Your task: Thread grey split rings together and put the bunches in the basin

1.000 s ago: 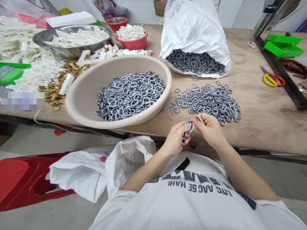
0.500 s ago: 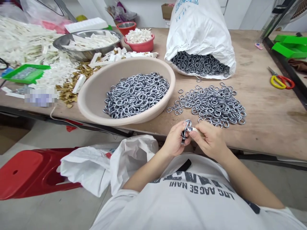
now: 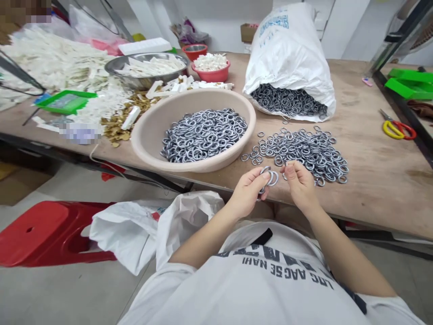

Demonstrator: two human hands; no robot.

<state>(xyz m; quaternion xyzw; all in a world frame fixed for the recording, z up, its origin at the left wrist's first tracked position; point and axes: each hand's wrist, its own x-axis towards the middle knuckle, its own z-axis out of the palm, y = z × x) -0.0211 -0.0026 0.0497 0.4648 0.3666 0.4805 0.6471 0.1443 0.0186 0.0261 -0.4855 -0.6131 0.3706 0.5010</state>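
Several shiny grey rings (image 3: 271,178) are pinched in my left hand (image 3: 251,188), between the thumb and curled fingers, just past the table's front edge. A short gap to the right, my right hand (image 3: 299,183) is closed in a pinch. Whatever lies between its fingertips is mostly hidden and too small to name. Behind my right hand spreads a loose pile of the same rings (image 3: 304,149) on the table. A wide beige basin (image 3: 145,140) to the left holds a large heap of them. An open white sack (image 3: 287,54) lies behind, with darker rings at its mouth.
Scissors (image 3: 396,128) with red and yellow handles lie at the right, near green trays (image 3: 409,85). White strips, a metal bowl (image 3: 135,82), a red bowl (image 3: 212,76) and a green tray (image 3: 66,102) crowd the left. A red stool (image 3: 37,230) stands below.
My right hand has drawn away to the right from the rings in my left hand. The pale piece with a dark tip seen in its fingers is out of sight. The view has shifted slightly.
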